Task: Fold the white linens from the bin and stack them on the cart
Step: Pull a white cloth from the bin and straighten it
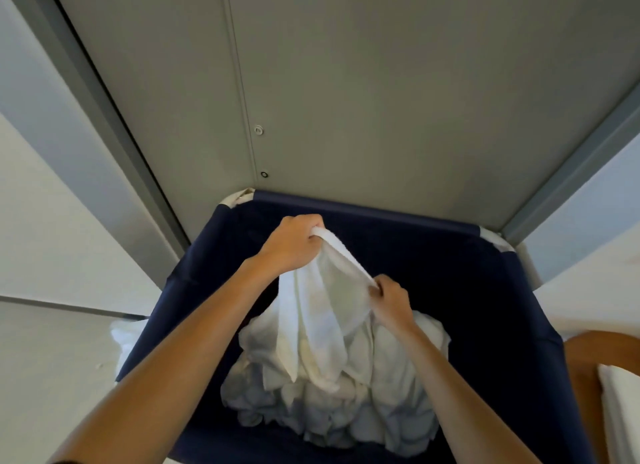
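Note:
A dark blue fabric bin [485, 290] stands in front of me with a crumpled heap of white linens [346, 411] at its bottom. One white towel [325, 325] hangs above the heap. My left hand [291, 241] grips its hemmed top edge at the upper left. My right hand [391, 300] pinches the same edge lower and to the right. The hem runs taut between the two hands and the rest of the towel drapes down onto the heap.
Grey double doors [381, 82] rise right behind the bin. A brown cart surface [588, 356] with folded white linen [623, 411] on it shows at the right edge. More white cloth [121, 339] lies outside the bin's left wall.

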`<move>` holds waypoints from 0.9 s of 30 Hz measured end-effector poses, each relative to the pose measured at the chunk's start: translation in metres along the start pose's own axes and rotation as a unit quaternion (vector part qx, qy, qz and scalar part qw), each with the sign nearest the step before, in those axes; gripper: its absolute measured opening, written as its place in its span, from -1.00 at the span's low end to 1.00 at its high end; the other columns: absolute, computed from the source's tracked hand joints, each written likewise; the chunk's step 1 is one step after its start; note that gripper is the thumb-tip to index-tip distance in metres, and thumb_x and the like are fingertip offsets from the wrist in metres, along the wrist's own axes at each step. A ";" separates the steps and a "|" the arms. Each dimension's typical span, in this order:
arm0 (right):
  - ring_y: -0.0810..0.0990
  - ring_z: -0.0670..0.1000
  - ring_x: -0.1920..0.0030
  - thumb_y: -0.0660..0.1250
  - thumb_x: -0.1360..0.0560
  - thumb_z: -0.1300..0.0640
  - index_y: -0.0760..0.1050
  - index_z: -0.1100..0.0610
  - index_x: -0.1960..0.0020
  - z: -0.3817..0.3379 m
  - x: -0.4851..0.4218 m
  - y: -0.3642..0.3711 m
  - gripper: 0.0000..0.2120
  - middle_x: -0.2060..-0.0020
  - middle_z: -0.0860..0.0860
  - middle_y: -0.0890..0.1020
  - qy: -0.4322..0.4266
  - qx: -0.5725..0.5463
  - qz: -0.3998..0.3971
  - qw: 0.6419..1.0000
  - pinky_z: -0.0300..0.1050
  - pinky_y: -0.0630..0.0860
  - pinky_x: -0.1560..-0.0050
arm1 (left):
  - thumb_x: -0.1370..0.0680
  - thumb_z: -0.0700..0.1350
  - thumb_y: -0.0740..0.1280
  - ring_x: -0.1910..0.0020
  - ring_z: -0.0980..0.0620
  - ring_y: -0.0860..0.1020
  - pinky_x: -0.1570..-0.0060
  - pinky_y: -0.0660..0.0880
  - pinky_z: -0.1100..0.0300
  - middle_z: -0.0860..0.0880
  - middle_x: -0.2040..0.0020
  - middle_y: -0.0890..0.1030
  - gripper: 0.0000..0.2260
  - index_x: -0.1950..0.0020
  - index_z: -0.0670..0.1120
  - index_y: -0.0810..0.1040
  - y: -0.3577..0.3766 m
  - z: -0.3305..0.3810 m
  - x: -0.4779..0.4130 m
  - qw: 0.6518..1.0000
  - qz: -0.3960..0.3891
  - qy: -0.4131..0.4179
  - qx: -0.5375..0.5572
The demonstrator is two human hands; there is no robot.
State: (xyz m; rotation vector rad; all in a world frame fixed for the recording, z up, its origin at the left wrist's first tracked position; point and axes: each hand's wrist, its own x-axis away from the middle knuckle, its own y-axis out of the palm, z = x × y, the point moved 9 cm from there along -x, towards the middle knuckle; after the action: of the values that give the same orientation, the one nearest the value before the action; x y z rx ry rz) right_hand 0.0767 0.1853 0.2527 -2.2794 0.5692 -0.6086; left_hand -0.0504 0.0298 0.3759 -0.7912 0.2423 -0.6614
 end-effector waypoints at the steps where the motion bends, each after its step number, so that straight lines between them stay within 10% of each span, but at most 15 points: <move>1: 0.52 0.01 0.17 0.15 -0.58 0.20 0.43 0.11 0.09 -0.001 -0.002 -0.014 -0.89 0.15 0.02 0.56 0.000 -0.038 0.037 0.999 -0.16 0.32 0.26 | -0.52 -0.26 0.15 0.16 -0.11 0.55 0.25 0.47 0.00 -0.07 0.15 0.58 -0.84 0.13 -0.10 0.49 -0.005 -0.012 -0.001 0.999 0.007 -0.027 -0.026; 6: 0.53 -0.10 0.18 0.13 -0.58 0.20 0.48 0.10 -0.01 -0.037 0.001 -0.064 -0.85 0.12 -0.04 0.57 -0.039 -0.203 0.111 0.972 -0.34 0.39 0.31 | -0.54 -0.26 0.19 0.13 -0.07 0.52 0.26 0.43 0.11 -0.08 0.03 0.54 -0.86 -0.06 -0.09 0.44 0.005 -0.042 -0.002 0.976 -0.057 -0.106 -0.180; 10: 0.58 -0.17 0.17 0.15 -0.55 0.23 0.53 0.06 0.02 -0.080 0.009 -0.063 -0.81 0.14 -0.11 0.62 -0.120 -0.213 0.067 0.967 -0.35 0.46 0.24 | -0.51 -0.15 0.32 -0.05 0.00 0.50 -0.06 0.50 0.08 0.00 -0.10 0.50 -0.73 -0.19 -0.05 0.43 0.044 -0.013 -0.007 0.988 -0.138 -0.038 -0.056; 14: 0.58 -0.14 0.16 0.21 -0.56 0.27 0.56 0.14 0.03 -0.098 0.014 -0.061 -0.85 0.18 -0.08 0.63 -0.180 -0.186 0.058 0.964 -0.35 0.48 0.22 | -0.54 -0.21 0.24 0.21 0.01 0.46 0.22 0.40 0.15 0.01 0.17 0.49 -0.83 0.20 0.01 0.36 0.060 0.023 -0.015 0.992 -0.118 0.021 -0.037; 27: 0.63 0.09 0.09 0.25 -0.47 0.15 0.53 0.22 -0.02 -0.028 -0.002 0.015 -0.81 0.08 0.15 0.64 0.005 -0.066 -0.129 0.989 -0.06 0.51 0.13 | -0.58 -0.27 0.03 0.38 0.08 0.27 0.43 0.21 0.29 -0.03 0.33 0.38 -0.83 0.15 -0.20 0.36 0.032 0.048 -0.014 0.994 -0.012 0.036 0.101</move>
State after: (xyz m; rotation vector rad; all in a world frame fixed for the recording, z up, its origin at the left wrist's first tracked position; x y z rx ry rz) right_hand 0.0559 0.1628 0.2594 -2.4992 0.3296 -0.7262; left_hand -0.0255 0.0831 0.3852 -0.5779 0.2272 -0.7249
